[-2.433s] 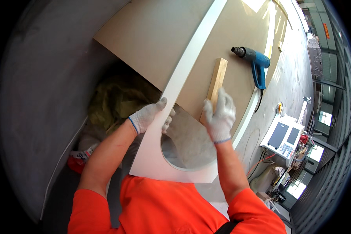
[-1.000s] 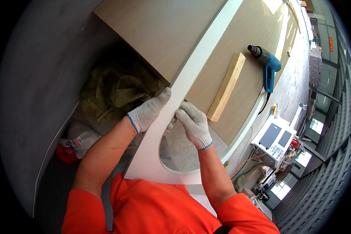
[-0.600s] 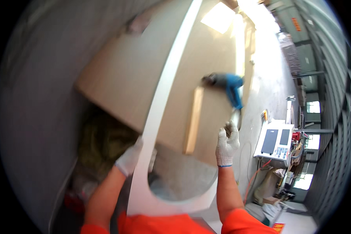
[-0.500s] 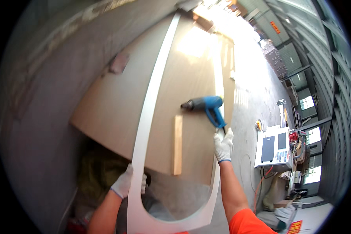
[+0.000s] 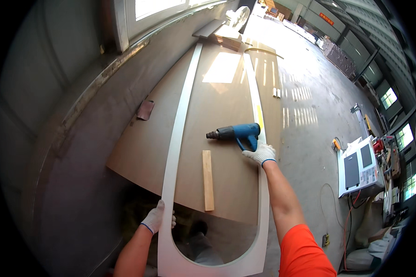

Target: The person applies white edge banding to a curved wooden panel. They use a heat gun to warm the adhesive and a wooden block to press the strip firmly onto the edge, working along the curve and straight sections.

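Note:
A white frame with two long rails and a rounded inner end reaches towards me over a brown board. My left hand, in a white glove, is closed round its left rail near the curved end. My right hand, gloved too, is closed at the lower handle of a blue and black heat gun, over the right rail. The gun's nozzle points left. Some of the right fingers are hidden. Below the gun, a wooden strip lies on the board between the rails.
A reddish-brown piece lies at the board's left edge by the wall. Stacked panels and a fan are at the far end. A white machine stands on the floor to the right, with cables near it.
My right hand has moved forward onto the handle of the heat gun, which looks slightly raised. My left hand stays on the left rail. The view has shifted, showing more window and floor.

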The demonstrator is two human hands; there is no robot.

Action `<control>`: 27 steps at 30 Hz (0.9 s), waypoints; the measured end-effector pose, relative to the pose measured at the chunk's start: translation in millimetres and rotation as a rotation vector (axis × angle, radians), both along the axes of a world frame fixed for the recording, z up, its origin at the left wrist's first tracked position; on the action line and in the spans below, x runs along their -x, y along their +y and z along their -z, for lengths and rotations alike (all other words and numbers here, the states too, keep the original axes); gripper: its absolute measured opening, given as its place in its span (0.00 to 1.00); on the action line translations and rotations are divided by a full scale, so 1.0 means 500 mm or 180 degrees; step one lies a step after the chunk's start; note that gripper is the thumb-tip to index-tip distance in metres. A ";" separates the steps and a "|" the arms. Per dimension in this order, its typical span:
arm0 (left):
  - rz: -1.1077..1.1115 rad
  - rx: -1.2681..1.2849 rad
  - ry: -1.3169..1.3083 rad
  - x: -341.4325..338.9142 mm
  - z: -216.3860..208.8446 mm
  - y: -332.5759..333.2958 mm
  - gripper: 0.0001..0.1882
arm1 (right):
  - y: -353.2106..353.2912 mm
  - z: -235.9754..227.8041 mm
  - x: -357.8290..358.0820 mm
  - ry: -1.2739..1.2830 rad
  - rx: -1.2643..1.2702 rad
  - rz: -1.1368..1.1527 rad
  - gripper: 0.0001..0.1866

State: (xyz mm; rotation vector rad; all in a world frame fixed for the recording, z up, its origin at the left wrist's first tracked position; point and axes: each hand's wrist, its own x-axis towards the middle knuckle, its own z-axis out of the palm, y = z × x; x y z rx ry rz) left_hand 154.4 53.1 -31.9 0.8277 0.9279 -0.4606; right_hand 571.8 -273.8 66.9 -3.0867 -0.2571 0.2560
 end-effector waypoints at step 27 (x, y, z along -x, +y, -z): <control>0.0328 -0.5459 -0.2211 -0.020 -0.071 -0.111 0.29 | -0.109 -0.127 0.600 -0.0010 -0.2331 0.1035 0.29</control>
